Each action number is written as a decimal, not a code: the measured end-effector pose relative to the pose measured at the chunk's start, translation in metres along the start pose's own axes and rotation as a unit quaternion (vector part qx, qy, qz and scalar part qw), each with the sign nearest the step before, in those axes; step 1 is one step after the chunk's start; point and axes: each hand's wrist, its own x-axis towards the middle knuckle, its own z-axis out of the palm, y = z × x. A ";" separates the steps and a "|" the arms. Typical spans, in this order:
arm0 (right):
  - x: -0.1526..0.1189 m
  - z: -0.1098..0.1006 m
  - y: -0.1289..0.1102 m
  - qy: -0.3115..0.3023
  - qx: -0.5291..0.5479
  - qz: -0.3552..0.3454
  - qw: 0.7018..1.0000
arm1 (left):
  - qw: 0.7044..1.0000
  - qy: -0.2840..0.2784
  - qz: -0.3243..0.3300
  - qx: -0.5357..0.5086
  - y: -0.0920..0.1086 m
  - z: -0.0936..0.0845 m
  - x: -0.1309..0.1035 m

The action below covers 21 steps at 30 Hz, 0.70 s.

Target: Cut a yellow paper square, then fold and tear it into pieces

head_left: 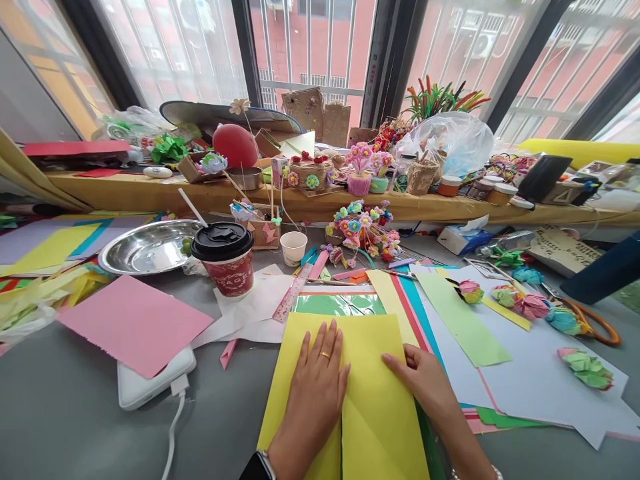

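plain yellow paper (376,400), faintly creased, lies under the flat left hand (314,390); the right hand (421,375) pinches its edge.

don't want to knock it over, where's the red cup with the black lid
In the head view, the red cup stands left of centre, just right of the metal plate, beyond the left hand.

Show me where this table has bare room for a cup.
Bare gray table lies between the white cable and the yellow paper, and left of the power bank. Crowded: right of the yellow paper, under white sheets and paper flowers.
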 end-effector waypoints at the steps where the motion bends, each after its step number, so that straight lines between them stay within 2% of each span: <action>1: 0.000 0.000 0.001 0.000 0.000 0.002 1.000 | 1.000 0.002 -0.003 -0.006 0.002 0.000 -0.002; 6: 0.001 0.002 0.004 0.003 -0.002 0.002 1.000 | 0.998 0.017 -0.038 -0.037 0.006 0.003 -0.005; 21: 0.001 0.002 0.004 -0.002 -0.002 0.003 1.000 | 0.997 0.015 -0.056 -0.042 0.007 0.003 -0.004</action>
